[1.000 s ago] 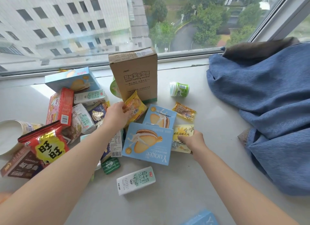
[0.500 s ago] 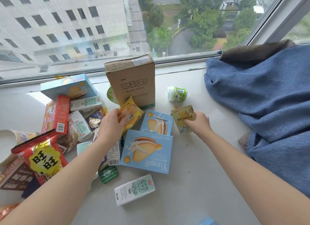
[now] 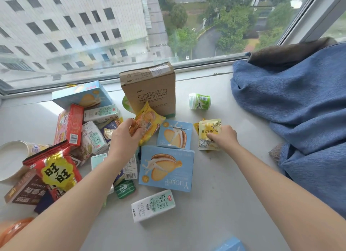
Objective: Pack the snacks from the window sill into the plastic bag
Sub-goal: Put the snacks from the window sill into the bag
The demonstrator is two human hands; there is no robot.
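Snacks lifted off sill since a second ago: left hand [image 3: 124, 138] grips yellow packet [image 3: 148, 126], right hand [image 3: 223, 136] pinches pale sachet [image 3: 209, 133]; bagging next.

Two bare forearms enter from lower frame edge, no sleeves in view. Left hand [image 3: 124, 138] and right hand [image 3: 223, 136] bare: no gloves, rings, watch.

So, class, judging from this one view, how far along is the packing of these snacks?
Nothing looks packed yet, and no plastic bag is in view. In hand: the left hand grips a yellow snack packet; the right hand holds a pale yellow packet. Left on the sill: blue biscuit boxes, milk cartons, the red bag.
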